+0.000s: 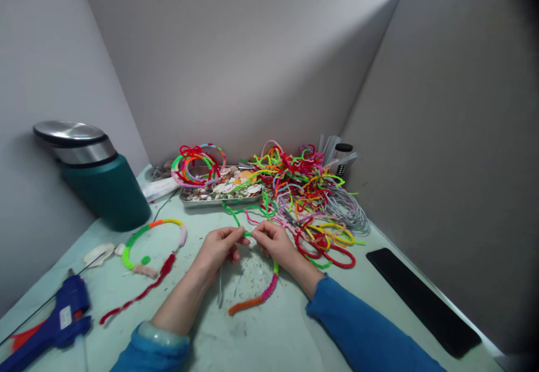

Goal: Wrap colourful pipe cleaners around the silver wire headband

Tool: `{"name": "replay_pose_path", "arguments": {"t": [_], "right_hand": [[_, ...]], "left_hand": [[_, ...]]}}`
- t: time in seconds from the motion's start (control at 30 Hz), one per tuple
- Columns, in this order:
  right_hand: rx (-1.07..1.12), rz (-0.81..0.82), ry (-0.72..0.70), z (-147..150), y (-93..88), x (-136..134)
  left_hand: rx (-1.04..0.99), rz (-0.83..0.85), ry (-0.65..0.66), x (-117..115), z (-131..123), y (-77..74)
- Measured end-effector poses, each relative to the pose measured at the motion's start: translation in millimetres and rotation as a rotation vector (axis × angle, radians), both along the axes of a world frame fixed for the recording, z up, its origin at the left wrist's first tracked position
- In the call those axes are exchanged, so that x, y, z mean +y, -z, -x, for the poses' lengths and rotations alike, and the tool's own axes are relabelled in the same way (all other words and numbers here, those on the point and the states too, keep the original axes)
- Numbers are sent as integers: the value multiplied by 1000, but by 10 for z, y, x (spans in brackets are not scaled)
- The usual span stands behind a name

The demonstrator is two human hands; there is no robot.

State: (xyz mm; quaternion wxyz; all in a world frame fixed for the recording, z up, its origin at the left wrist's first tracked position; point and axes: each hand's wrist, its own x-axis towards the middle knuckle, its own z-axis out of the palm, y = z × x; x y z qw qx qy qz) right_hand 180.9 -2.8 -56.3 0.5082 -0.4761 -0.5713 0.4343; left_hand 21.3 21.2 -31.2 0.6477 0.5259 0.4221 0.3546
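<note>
My left hand (219,249) and my right hand (275,243) meet above the middle of the table, fingertips nearly touching. Between them both pinch a green pipe cleaner (248,234), with loose green lengths trailing up behind the fingers. It sits on a curved wire ring (269,289) that hangs below my hands, wrapped in orange, magenta and yellow-green on its right side. A bare grey wire end (220,292) shows under my left hand. To the left lies another wrapped ring (133,243) in several colours, with a red pipe cleaner (145,299) trailing from it.
A blue glue gun (69,310) and a teal bottle (103,189) stand left. Behind my hands are a metal tray (202,203) of shells, finished rings (174,173) and heaped pipe cleaners (295,164). Red-handled scissors (343,257), grey wire coils (353,215) and a black strip (421,299) lie right.
</note>
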Motion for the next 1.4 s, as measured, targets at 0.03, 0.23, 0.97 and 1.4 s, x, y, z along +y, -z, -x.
{"name": "replay_pose_path", "arguments": {"t": [0.03,0.23,0.97,1.4], "right_hand": [[3,0,1,0,2,2],[-31,-1,3,3,-10,1],[-14,10,-10,6,-20,-11],[-31,11,-4,0,-33,-8]], "left_hand": [[-7,1,14,-1,1,-4],[2,-45,-43,8,-14,16],[-193,199,31,26,16,-2],[-117,123,41,12,23,-21]]}}
